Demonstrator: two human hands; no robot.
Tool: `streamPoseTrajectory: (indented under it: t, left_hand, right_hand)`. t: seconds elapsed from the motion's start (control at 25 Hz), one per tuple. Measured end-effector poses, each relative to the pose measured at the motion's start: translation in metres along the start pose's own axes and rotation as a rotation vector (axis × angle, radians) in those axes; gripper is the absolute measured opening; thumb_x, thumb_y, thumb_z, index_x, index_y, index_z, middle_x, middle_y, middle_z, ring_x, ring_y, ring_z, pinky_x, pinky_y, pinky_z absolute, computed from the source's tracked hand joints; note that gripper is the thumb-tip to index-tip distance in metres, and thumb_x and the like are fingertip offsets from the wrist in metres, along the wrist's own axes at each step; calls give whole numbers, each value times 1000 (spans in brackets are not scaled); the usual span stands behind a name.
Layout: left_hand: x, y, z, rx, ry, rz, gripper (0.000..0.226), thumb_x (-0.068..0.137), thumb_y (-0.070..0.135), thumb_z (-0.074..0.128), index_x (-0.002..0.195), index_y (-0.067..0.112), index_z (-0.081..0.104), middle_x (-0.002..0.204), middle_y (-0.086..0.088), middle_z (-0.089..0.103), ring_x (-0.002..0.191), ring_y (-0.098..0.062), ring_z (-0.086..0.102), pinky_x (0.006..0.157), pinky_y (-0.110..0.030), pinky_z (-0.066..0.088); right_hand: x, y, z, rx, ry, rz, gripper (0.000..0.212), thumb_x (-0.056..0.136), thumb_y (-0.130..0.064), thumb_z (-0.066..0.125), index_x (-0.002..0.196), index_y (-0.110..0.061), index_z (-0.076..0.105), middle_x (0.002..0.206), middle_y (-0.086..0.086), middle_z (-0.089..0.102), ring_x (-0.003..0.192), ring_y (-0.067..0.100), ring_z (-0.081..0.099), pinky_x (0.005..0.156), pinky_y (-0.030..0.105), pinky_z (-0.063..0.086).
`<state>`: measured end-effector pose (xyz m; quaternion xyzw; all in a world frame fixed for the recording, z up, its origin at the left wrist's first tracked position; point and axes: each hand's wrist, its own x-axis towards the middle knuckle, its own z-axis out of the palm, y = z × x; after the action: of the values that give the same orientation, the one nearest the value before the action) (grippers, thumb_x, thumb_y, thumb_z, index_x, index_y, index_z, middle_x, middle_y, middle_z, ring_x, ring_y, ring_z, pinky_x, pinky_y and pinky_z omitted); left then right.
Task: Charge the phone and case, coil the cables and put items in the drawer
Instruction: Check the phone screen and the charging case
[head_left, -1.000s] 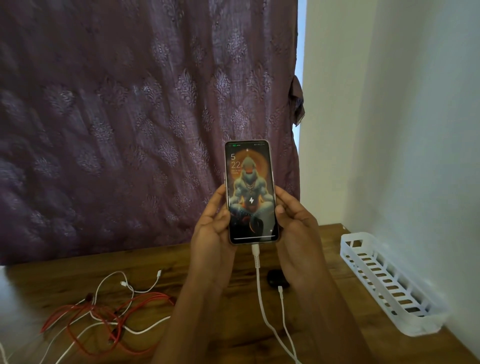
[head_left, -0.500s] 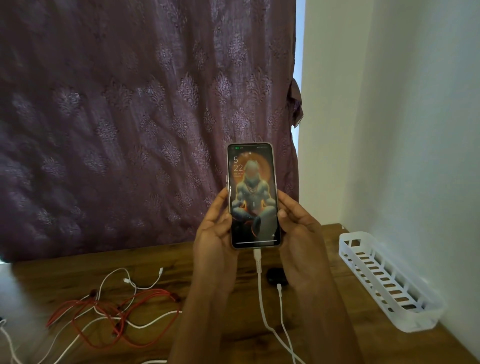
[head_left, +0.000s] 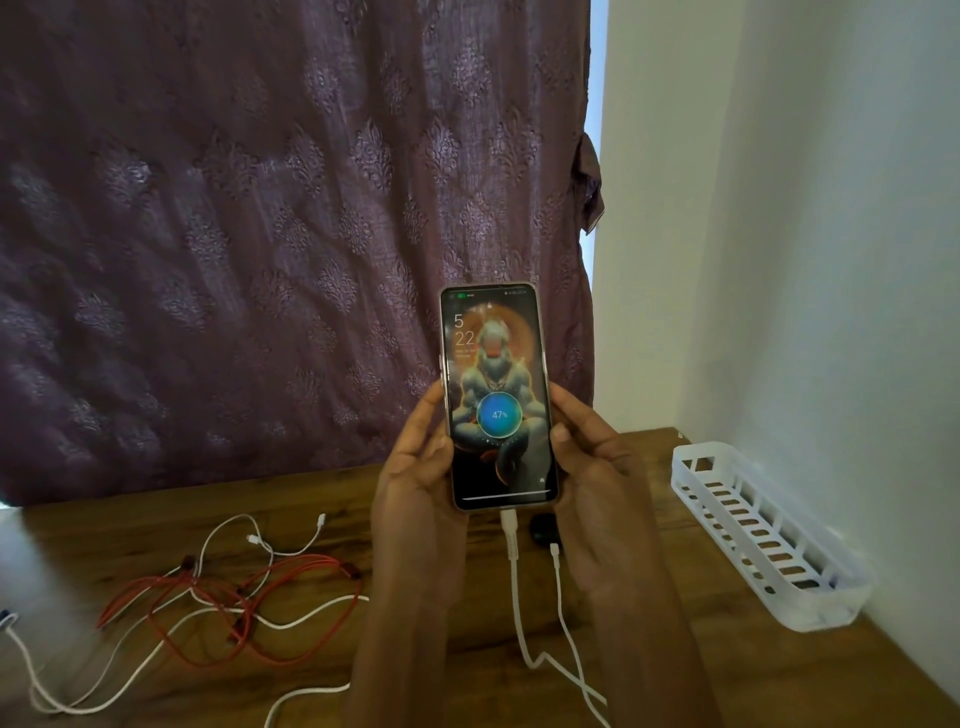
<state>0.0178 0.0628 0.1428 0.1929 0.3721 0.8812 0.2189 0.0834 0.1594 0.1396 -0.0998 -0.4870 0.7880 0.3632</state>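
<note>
Phone charging is showing: I'm watching the left hand (head_left: 415, 483) and right hand (head_left: 597, 467) gripping the upright lit smartphone (head_left: 498, 395) above the wooden table's (head_left: 675, 686) back edge, white cable (head_left: 514, 571) plugged in. Small black case (head_left: 543, 527), tangled red and white cables (head_left: 234, 587), drawer step all remaining.

Change since the preceding second: the phone (head_left: 497, 397), upright between the left hand (head_left: 415, 483) and the right hand (head_left: 597, 467), now shows a blue-green charging circle reading 47% in the lower middle of its screen. One second ago a small white lightning bolt stood at that spot; half a second ago the wallpaper there was bare. The white cable (head_left: 514, 577) remains plugged into the phone's lower edge. The view has drifted slightly, so the tangle of red and white cables (head_left: 228, 592) on the bench (head_left: 322, 499) sits a little further right in frame than before.
</note>
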Motion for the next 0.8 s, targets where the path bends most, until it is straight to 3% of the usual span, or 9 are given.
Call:
streamPoseTrajectory:
  t: [0.32, 0.8]
  left_hand:
    - [0, 3, 0, -16, -42, 2, 55, 73, 6, 43, 126, 17, 52, 119, -7, 66, 96, -21, 68, 73, -32, 57]
    - [3, 1, 7, -26, -50, 0, 54, 72, 6, 44, 125, 16, 53, 115, -8, 68, 93, -21, 69, 69, -30, 59]
  right_hand:
    - [-5, -3, 0, 25, 13, -6, 30, 92, -4, 44, 107, -22, 61, 109, -3, 66, 98, 16, 64, 61, 16, 55]
    - [4, -2, -4, 35, 28, 15, 29, 91, -7, 45, 110, -20, 61, 117, 4, 65, 103, 22, 63, 63, 19, 57]
